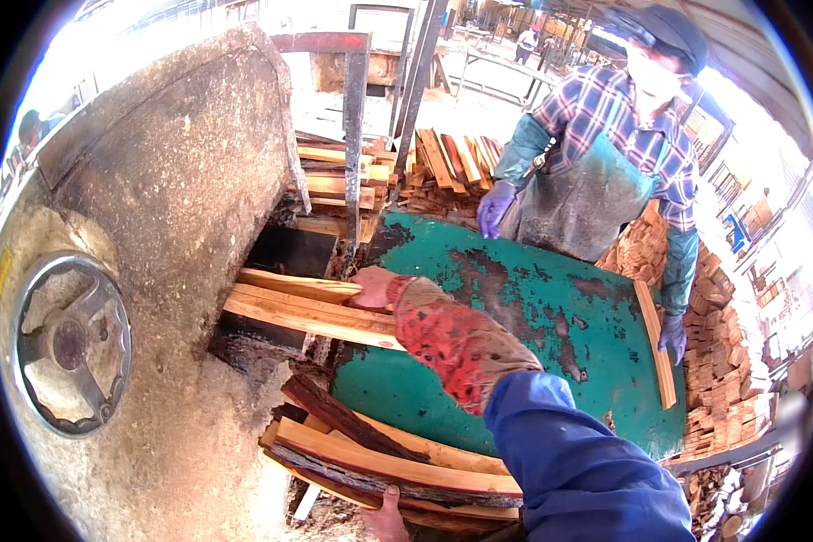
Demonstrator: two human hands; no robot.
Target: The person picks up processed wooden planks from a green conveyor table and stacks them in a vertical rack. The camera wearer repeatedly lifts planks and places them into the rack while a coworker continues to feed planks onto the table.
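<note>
My right hand (372, 287), in a blue sleeve with a red patterned cover, reaches across the green table. It is closed at the end of a wooden strip (303, 285), its fingers partly hidden. Beside that strip lies a wider board (312, 316), its far part under the machine's hood. Low in the view, my left hand (387, 519) grips the near edge of a bark-edged board (397, 477), the thumb on top and the other fingers hidden. This board lies in a pile with a dark bark slab (343, 417) and other boards.
A large stained metal machine (181, 163) with a handwheel (70, 341) stands at left. Across the worn green table (415, 388), a co-worker in purple gloves (672, 339) touches a wooden strip (655, 343). Stacked wood (718, 361) lines the right; more boards (452, 161) lie behind.
</note>
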